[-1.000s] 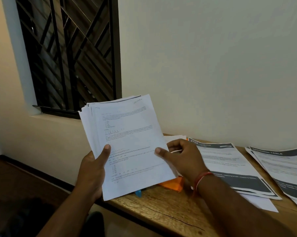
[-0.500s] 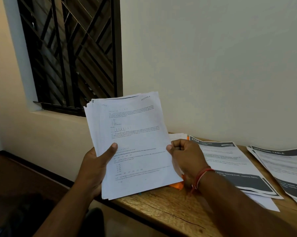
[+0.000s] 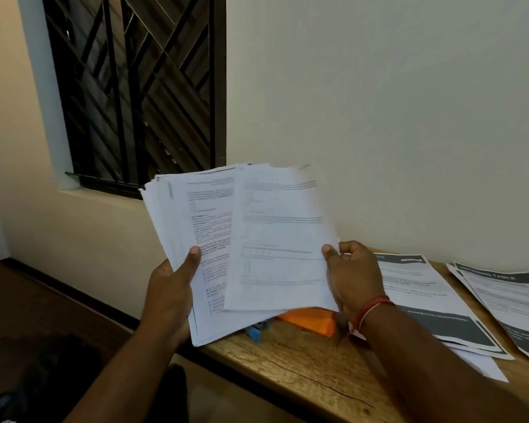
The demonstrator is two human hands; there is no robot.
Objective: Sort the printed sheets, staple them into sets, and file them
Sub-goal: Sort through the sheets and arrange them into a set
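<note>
Fingers (image 3: 355, 251) and thumb of the right hand (image 3: 356, 279) pinch the right edge of a single sheet (image 3: 275, 239), which lies offset to the right across the face of the stack (image 3: 193, 227). The left hand (image 3: 168, 297) grips the stack at its lower left, thumb pressed on the front and the other fingers hidden behind. Both papers are held in the air over the near end of the wooden table (image 3: 287, 358), where a sorted pile (image 3: 425, 297) and a second pile (image 3: 507, 303) lie to the right. An orange object (image 3: 312, 320) and a small blue object (image 3: 255, 331) sit beneath. The single sheet is probably light and limp, best pinched mid-edge. The fanned stack, likely slippery between leaves, wants a firm clamp near one edge.
</note>
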